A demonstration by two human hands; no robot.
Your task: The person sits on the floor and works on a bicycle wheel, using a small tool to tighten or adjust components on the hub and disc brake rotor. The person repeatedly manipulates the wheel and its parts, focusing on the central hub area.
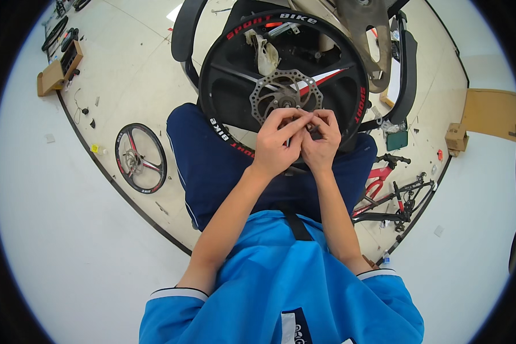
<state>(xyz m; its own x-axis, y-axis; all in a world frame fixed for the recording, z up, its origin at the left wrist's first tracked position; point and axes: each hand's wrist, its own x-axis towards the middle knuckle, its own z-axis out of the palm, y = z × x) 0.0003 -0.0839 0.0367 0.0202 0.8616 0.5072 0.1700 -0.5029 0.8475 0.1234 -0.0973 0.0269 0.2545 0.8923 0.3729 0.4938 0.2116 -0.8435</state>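
Note:
A black bicycle wheel with broad spokes and red and white markings rests in front of me, near my thighs. The perforated metal brake disc sits around its hub. Over the near edge of the disc, my left hand and my right hand meet with fingertips pressed together. Both are closed in a pinch. Whatever lies between the fingertips is too small or hidden to make out. Beyond the disc, a crumpled whitish glove or cloth and a metal tool lie on the dark seat.
A second wheel lies on the floor at left. Red and black bicycle frames lie at right. A chair armrest flanks the wheel, with a grey metal frame part beyond. Cardboard boxes stand by the right wall.

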